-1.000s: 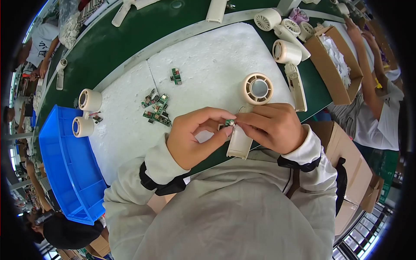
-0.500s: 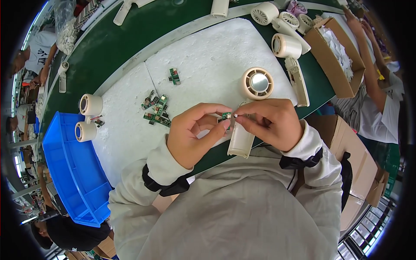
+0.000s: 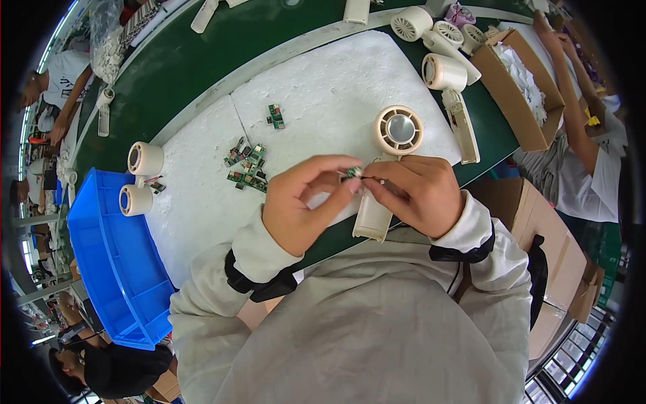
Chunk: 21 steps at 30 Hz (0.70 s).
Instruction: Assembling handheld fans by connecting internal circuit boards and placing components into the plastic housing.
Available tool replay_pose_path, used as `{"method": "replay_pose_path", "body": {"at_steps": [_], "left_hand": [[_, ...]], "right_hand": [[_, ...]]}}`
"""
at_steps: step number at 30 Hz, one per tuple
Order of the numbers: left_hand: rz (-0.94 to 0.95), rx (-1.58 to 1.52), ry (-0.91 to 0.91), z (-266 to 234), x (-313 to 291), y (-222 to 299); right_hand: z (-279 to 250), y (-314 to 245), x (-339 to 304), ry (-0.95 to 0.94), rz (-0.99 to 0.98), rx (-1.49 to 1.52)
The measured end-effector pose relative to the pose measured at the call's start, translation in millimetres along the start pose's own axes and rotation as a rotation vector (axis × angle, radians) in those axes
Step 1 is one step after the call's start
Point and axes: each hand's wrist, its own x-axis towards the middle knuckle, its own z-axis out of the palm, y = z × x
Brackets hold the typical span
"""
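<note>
My left hand (image 3: 294,205) pinches a small green circuit board (image 3: 352,173) between thumb and fingers; motion blurs the fingertips. Right up against the board, my right hand (image 3: 422,195) is closed in a pinch on what looks like the thin dark wire end of a connector, mostly hidden by the fingers. Under my right hand lies a cream handheld fan, its open handle shell (image 3: 373,219) pointing toward me and its round head (image 3: 398,130) beyond my fingers. A pile of several green circuit boards (image 3: 249,165) sits left of my hands, with one single board (image 3: 276,116) farther off.
White foam sheets (image 3: 323,81) cover the work surface. Two fan heads (image 3: 136,200) stand by a blue divided bin (image 3: 128,269) at left. More fan parts (image 3: 445,71) and a cardboard box of white pieces (image 3: 515,94) are at right. Fan parts (image 3: 356,11) lie on the green belt.
My right fingers have closed in against the board, and the small white connector seen between the hands no longer shows. Fan parts on the far green belt have shifted right.
</note>
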Motion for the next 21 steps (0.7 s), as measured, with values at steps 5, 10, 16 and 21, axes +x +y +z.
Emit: {"method": "replay_pose_path", "body": {"at_steps": [5, 10, 16, 21], "left_hand": [[0.056, 0.074, 0.032, 2.9, 2.4, -2.0], [0.081, 0.235, 0.03, 3.8, 1.1, -0.7], [-0.134, -0.033, 0.035, -0.9, 5.7, -1.5], [-0.182, -0.164, 0.008, -4.4, 9.9, -1.8]], "right_hand": [[1.6, 1.7, -1.6, -0.02, -0.005, -0.034], [3.9, 1.8, -1.7, 0.027, -0.056, -0.006], [4.3, 3.2, -1.9, 0.061, -0.088, -0.013], [6.3, 2.7, -2.2, 0.083, -0.117, -0.016]]}}
